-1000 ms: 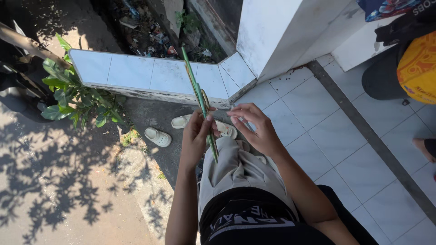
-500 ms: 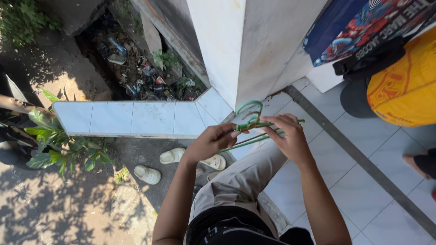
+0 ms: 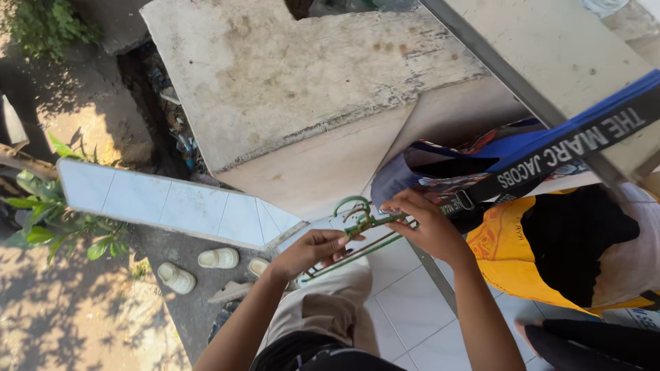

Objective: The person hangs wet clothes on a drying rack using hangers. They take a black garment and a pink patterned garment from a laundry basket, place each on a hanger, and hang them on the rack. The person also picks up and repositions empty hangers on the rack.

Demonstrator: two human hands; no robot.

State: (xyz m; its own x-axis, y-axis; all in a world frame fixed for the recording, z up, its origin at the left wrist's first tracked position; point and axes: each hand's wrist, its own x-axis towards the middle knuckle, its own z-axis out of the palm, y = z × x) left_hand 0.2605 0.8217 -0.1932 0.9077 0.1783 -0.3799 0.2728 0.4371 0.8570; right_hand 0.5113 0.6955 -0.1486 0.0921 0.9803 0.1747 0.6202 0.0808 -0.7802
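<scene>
Both of my hands hold a bundle of thin green strips that end in a curled loop near the top. My left hand grips the lower part of the strips with its fingers closed around them. My right hand pinches the upper part, just right of the curl. The strips lie almost level between the hands, above my knee in light trousers.
A blue bag with a black strap hangs at the right, beside a person in yellow. A white pillar rises ahead. A low tiled wall, white sandals and green plants lie at the left.
The view has tilted up toward the pillar and bag. The green strips, upright a second ago, now lie nearly level, and both hands have moved right with them.
</scene>
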